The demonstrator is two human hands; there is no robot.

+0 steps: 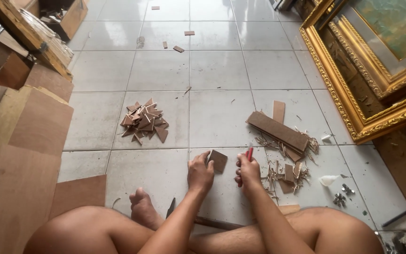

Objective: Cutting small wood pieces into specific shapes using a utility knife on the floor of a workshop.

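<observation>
Your left hand (200, 172) pressing a small brown board piece (219, 160) onto the tiled floor (217, 70), your right hand (248, 170) closed around a red-handled cutter (249, 152), pile of cut triangles (144, 121) well apart.

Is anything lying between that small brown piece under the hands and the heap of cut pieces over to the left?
Nothing visible does. Between the brown piece, touched by the left hand, and the heap lies only bare tile floor.

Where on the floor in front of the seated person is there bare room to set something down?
Bare tile lies between the pile of triangular offcuts and the long brown strip, and further out toward the scattered small pieces. It is crowded right of the right hand, among splinters and scraps, and at the left hand on the small board piece.
</observation>
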